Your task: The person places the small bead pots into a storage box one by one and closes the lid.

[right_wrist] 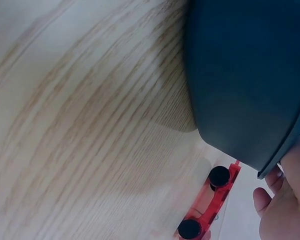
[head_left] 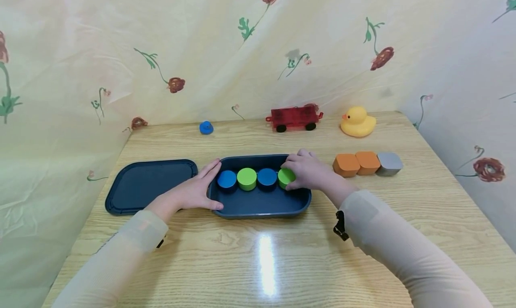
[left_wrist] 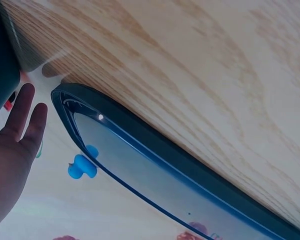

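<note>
A dark blue box stands on the table with a row of round blocks along its inside: a blue block, a green block, another blue block and, at the right end, a second green block. My right hand reaches over the box's right end, its thumb and fingers gripping that last green block. At the left end, my left hand rests against the rim, fingers extended and thumb spread over the front corner. The right wrist view shows the box's outer wall, which hides the blocks.
Left of the box lies a dark lid. Along the back are a small blue duck, a red toy wagon and a yellow duck. Two orange blocks and a grey block sit to the right.
</note>
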Demonstrator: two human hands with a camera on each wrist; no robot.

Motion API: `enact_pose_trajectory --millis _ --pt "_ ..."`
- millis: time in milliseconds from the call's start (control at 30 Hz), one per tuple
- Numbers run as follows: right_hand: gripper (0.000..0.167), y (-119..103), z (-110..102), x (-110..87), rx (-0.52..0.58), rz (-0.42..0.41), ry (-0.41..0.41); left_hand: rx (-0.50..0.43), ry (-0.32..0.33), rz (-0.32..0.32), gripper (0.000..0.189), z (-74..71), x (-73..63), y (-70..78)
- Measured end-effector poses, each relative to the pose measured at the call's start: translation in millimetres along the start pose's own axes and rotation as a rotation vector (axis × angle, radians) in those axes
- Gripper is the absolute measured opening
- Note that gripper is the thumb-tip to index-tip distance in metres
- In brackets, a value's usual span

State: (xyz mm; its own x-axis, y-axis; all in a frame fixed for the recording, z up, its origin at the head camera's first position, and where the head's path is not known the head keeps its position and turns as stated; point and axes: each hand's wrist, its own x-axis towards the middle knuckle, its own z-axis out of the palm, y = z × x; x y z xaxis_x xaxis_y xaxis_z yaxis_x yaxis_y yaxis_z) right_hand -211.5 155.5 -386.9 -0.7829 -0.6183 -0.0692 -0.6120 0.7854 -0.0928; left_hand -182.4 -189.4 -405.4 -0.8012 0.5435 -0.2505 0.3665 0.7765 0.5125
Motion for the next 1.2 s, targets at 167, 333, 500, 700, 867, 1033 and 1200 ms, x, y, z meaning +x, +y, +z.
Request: enact_pose_trajectory --millis 167,333,500,700,867,1033,1200 --pt "0.059 -0.7 -0.5 -0.2 -0.036 -0.004 -0.003 0.0 0.001 -0.003 0.113 0.1 0.4 -0.4" --pt "0.061 -1.7 -2.9 -1.7 -0.045 -0.015 -0.005 -0.004 0.005 0.003 0.113 0.5 1.1 -1.8" --pt "0.064 2.3 -7.6 -5.2 0.006 -0.066 0.009 -0.008 0.004 0.009 0.114 0.5 0.8 -1.9" --pt "0.066 11.0 -18.8 -11.8 0.141 -0.076 0.05 -0.008 0.007 0.005 0.113 -0.5 0.1 -0.7" --pt "0.064 20.8 -24.9 -18.7 0.25 -0.015 0.045 -0.006 0.002 0.001 0.114 0.2 0.3 -0.9" --pt "0.063 34.9 -28.1 -27.2 0.276 0.015 0.072 -0.003 -0.001 -0.003 0.114 1.2 0.6 -1.5" --pt "0.055 52.0 -29.8 -38.7 0.28 0.017 0.122 -0.013 -0.003 -0.005 0.114 1.2 0.4 -0.3"
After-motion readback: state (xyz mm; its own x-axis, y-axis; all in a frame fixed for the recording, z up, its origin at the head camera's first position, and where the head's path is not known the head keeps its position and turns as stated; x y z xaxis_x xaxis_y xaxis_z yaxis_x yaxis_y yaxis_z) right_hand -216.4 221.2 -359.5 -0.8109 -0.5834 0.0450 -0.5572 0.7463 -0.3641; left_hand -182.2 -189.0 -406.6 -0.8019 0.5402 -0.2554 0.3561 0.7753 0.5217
